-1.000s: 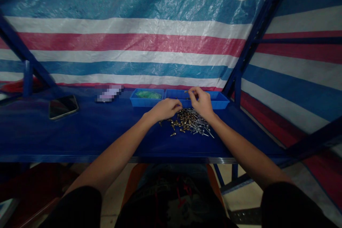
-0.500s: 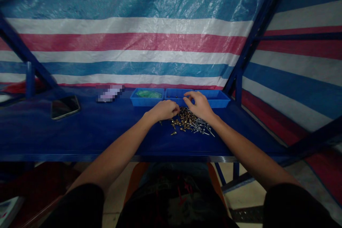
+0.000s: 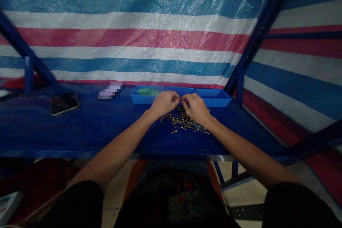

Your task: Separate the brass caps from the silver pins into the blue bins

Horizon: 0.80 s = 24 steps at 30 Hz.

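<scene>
My left hand (image 3: 165,102) and my right hand (image 3: 196,108) meet fingertip to fingertip above the near edge of the blue trays. Both are closed in a pinch; what lies between the fingers is too small and dark to make out. Right below them on the table spreads a pile of small brass-coloured metal pieces (image 3: 183,122), partly covered by my right hand. Thin silver pins with heads (image 3: 199,127) lie at its right side. A few brass pieces (image 3: 174,131) sit loose at the front and left.
Behind my hands stand a blue tray with green contents (image 3: 148,92), a middle blue tray (image 3: 181,89) and a right blue tray (image 3: 213,102). A phone (image 3: 65,104) and a blurred-out pale item (image 3: 110,90) lie left on the blue table (image 3: 107,128). Striped sheeting hangs behind.
My right hand has moved left and down from over the trays, its fingers closing. My left hand has lifted slightly from the pile. The fingertips of both now meet.
</scene>
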{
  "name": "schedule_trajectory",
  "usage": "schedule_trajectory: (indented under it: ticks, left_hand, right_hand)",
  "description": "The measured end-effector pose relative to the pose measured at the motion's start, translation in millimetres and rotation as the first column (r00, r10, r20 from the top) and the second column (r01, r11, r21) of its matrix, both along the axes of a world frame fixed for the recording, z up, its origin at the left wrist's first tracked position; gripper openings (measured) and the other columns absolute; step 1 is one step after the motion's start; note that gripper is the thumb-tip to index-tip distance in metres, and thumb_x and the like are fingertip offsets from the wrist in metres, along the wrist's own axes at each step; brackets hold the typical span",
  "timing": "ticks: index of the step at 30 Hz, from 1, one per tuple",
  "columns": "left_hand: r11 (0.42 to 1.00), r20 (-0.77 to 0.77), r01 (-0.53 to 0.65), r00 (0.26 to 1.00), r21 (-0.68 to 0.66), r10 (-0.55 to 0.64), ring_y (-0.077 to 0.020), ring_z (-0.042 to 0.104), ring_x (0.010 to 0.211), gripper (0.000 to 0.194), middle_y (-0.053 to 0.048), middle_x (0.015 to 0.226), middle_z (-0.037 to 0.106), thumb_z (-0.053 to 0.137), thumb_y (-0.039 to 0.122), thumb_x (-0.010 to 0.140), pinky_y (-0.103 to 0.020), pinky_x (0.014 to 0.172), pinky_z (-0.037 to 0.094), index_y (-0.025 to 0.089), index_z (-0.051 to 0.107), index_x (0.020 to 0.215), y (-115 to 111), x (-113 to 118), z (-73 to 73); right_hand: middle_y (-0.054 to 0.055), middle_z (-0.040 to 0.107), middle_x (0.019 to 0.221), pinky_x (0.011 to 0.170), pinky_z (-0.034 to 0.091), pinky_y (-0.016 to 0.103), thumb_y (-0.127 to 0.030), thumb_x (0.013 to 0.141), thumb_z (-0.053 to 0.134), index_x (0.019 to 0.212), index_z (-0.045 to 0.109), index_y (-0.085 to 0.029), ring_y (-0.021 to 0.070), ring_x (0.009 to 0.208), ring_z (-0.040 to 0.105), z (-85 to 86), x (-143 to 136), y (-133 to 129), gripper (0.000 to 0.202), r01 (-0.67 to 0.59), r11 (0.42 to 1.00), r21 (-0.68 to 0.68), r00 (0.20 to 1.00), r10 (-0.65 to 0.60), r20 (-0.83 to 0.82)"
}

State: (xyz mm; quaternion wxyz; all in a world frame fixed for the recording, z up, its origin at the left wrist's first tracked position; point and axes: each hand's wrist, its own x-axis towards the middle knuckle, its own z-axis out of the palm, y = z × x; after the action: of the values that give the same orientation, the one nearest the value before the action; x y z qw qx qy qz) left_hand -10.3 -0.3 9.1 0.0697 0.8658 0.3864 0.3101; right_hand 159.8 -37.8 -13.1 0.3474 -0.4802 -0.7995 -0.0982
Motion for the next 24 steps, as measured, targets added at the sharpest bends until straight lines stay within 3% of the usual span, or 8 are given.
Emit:
schedule_trajectory:
  ticks: [9,15,20,24]
  left_hand:
    - [0.999,0.093,0.044,0.995,-0.003,-0.044,-0.0163,0.064,0.076,0.018,-0.007,0.087,0.072,0.054,0.025,0.086,-0.029,0.071,0.049,0.015,0.068,0.090,-0.4,1.9,0.2]
    - [0.999,0.092,0.044,0.995,-0.007,-0.044,-0.0166,0.065,0.079,0.014,-0.005,0.088,0.072,0.055,0.021,0.085,-0.028,0.072,0.050,0.016,0.067,0.090,0.3,1.9,-0.9]
    - [0.992,0.130,0.118,0.985,-0.050,-0.111,-0.0165,0.066,0.086,0.020,-0.006,0.097,0.073,0.051,0.021,0.089,-0.028,0.077,0.050,0.016,0.068,0.098,1.7,3.2,-3.3]
    - [0.988,0.133,0.136,0.983,-0.076,-0.125,-0.0160,0.065,0.080,0.023,-0.005,0.092,0.074,0.049,0.020,0.089,-0.028,0.075,0.049,0.016,0.069,0.100,2.8,3.1,-5.0]
  right_hand:
    - [0.004,0.067,0.072,0.065,0.040,0.030,-0.027,0.088,0.057,0.084,0.064,-0.019,0.0186,0.068,0.059,0.8,5.6,9.0,0.012,-0.018,0.994,-0.104,0.978,-0.004,-0.209]
    - [0.003,0.066,0.070,0.063,0.036,0.029,-0.028,0.090,0.055,0.078,0.063,-0.019,0.0173,0.065,0.056,3.6,5.3,7.0,0.017,-0.056,0.990,-0.127,0.988,0.037,-0.147]
    - [0.002,0.061,0.065,0.061,0.035,0.028,-0.025,0.090,0.053,0.072,0.058,-0.020,0.0162,0.062,0.053,5.3,6.0,5.0,0.019,-0.081,0.991,-0.102,0.989,0.067,-0.130]
    - [0.001,0.060,0.065,0.060,0.034,0.028,-0.024,0.089,0.051,0.071,0.056,-0.020,0.0155,0.061,0.052,6.8,5.5,2.7,0.019,-0.120,0.987,-0.108,0.985,0.104,-0.140]
